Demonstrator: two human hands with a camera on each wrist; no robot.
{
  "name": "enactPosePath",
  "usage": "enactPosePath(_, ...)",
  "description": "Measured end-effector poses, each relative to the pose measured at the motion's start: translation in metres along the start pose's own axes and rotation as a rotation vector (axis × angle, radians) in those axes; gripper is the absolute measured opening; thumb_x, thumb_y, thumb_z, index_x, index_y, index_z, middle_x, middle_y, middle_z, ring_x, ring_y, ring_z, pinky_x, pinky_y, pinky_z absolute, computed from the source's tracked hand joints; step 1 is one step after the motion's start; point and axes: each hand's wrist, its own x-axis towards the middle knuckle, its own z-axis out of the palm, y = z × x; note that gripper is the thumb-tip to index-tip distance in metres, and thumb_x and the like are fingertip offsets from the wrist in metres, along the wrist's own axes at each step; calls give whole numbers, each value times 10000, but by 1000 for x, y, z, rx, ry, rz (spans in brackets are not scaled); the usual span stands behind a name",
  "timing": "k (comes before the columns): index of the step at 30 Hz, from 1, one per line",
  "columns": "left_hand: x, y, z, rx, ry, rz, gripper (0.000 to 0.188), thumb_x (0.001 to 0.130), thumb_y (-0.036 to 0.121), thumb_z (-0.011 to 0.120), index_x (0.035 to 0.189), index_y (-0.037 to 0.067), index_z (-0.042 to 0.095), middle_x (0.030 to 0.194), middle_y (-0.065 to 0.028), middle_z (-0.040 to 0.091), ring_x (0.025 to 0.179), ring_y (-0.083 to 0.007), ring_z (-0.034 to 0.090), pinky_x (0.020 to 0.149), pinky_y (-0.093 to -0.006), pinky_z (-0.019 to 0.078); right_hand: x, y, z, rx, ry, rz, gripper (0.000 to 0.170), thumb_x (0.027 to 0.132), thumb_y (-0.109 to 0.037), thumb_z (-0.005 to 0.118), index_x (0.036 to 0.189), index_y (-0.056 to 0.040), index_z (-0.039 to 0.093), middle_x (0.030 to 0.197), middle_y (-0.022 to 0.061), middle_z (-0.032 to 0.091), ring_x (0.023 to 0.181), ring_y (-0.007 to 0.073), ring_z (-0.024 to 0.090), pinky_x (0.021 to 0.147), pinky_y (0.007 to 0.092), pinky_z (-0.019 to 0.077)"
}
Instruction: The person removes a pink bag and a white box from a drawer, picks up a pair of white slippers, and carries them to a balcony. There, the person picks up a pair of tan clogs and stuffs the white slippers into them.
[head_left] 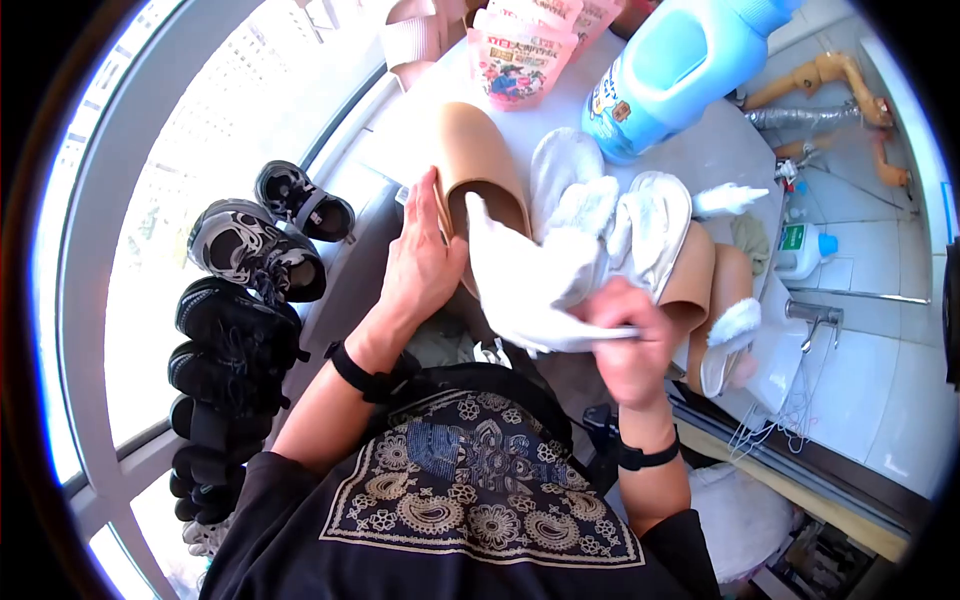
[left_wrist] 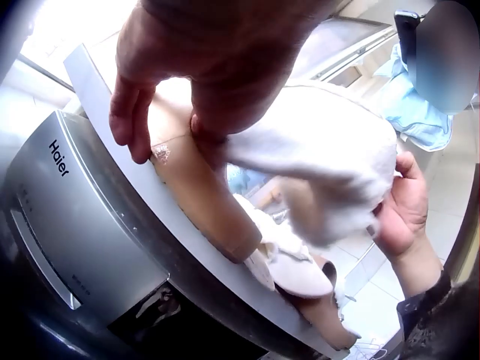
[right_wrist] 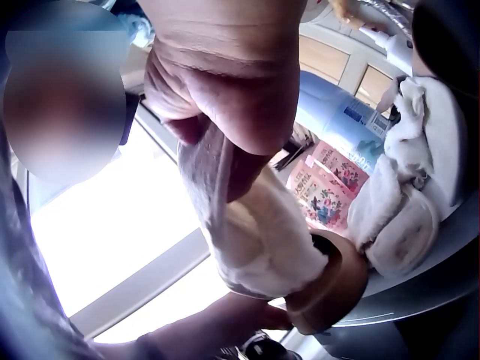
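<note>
A tan slipper shell [head_left: 478, 140] lies on the white surface, held at its side by my left hand [head_left: 425, 262], whose fingers and thumb grip its edge in the left wrist view [left_wrist: 191, 187]. My right hand [head_left: 632, 340] pinches one end of a white fluffy liner [head_left: 525, 290]; its other end reaches the shell's opening. In the right wrist view the liner [right_wrist: 262, 232] runs from the right hand [right_wrist: 225, 82] into the tan shell [right_wrist: 330, 285]. More white liners [head_left: 655, 215] and tan shells [head_left: 690, 280] lie to the right.
A blue detergent bottle [head_left: 665, 80] and pink pouches [head_left: 515, 60] stand at the back. Several dark shoes [head_left: 240, 340] line the window ledge at left. A sink with a faucet [head_left: 815, 315] is at right. A grey Haier appliance [left_wrist: 82, 217] stands below the surface.
</note>
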Motion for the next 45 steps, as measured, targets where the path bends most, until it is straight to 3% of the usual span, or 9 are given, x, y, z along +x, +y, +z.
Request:
enactPosePath(5,-1,-4,-17,7,13,64,712,828,197,634,1428,56,277,1423,-240,326,1209,-418,470,960,-436,445,5,-25,-12,997,416,136,431,803,-111,464,1232,-97,502,1300,111,542,1253,314,484,1079,523,356)
enactPosePath(11,3,21,-41,-747,-213,-36,395,986,275,514,1294,28,491,1281,-84,497,1083,-170,548,930,-277,402,1,32,14,736,405,727,441,899,-161,456,1336,-116,416,1234,86,576,1062,247,610,801,428,556)
enactPosePath(18,-3,9,-51,-1094,-295,-294,361,1006,349,462,1192,48,540,1012,-26,631,905,-117,587,810,-265,454,-11,38,23,707,271,668,445,850,-23,434,1289,-98,420,1215,81,558,1065,206,585,864,382,506)
enactPosePath(23,-9,-6,-37,-1073,-877,-632,867,935,669,41,1233,42,560,957,-64,687,869,-192,645,838,-316,479,-28,40,14,835,170,522,570,777,41,442,1340,-50,442,1238,107,576,1125,252,580,908,392,504)
enactPosePath(30,-13,0,-28,-1929,-1002,-525,801,911,629,428,1459,59,304,1439,-119,431,1286,-308,453,1085,-437,351,-28,34,12,336,-30,657,351,824,45,477,1148,-26,593,1077,25,626,1005,134,591,902,302,477)
enactPosePath(33,-13,16,-32,-1889,-957,-268,939,835,736,423,1451,37,306,1438,-146,423,1294,-307,445,1091,-454,342,-37,44,13,312,55,723,228,816,33,475,1008,-23,585,938,-16,593,877,75,534,819,235,432)
enactPosePath(35,-18,20,-58,-1114,-762,-308,1099,700,809,501,1454,35,297,1459,-142,391,1328,-298,405,1091,-458,340,-42,43,12,370,118,764,201,813,28,477,978,-25,580,908,-24,578,849,64,516,793,225,423)
enactPosePath(39,-22,7,-64,-1391,-915,-259,1201,611,840,557,1453,24,293,1461,-147,386,1335,-286,398,1089,-455,339,-48,43,7,216,143,715,196,818,17,480,982,-25,580,910,-28,578,862,50,510,783,227,431)
enactPosePath(45,-14,33,-70,-1350,-1133,-308,1079,552,331,923,1392,-42,356,1334,-125,521,1218,-223,516,1053,-354,385,-45,34,-2,-12,-190,629,392,817,-29,556,1209,-34,559,1085,13,613,1006,85,533,909,256,426)
